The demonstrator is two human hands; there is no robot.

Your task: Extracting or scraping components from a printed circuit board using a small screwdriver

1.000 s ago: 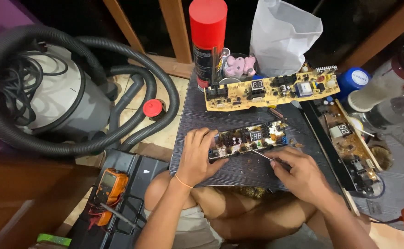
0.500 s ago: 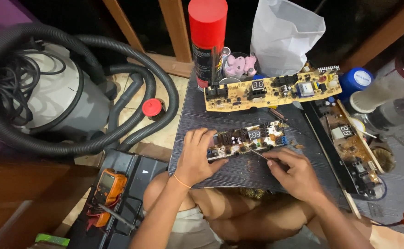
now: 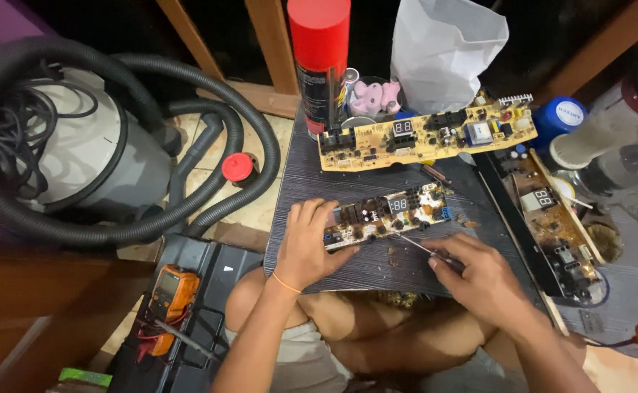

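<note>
Head view, steeply down, close over lap board (image 3: 377,266)

Warm, fairly bright light falls from above on the dark board (image 3: 377,255) at the centre, while the picture sinks to near black toward twelve o'clock and stays dim at nine. The vacuum hose (image 3: 209,204) bows with wide-angle distortion, and the pale objects at three o'clock look smeared, perhaps from motion. Glare whitens the plastic bag (image 3: 442,51), and soft shadows lie under both hands.
</note>
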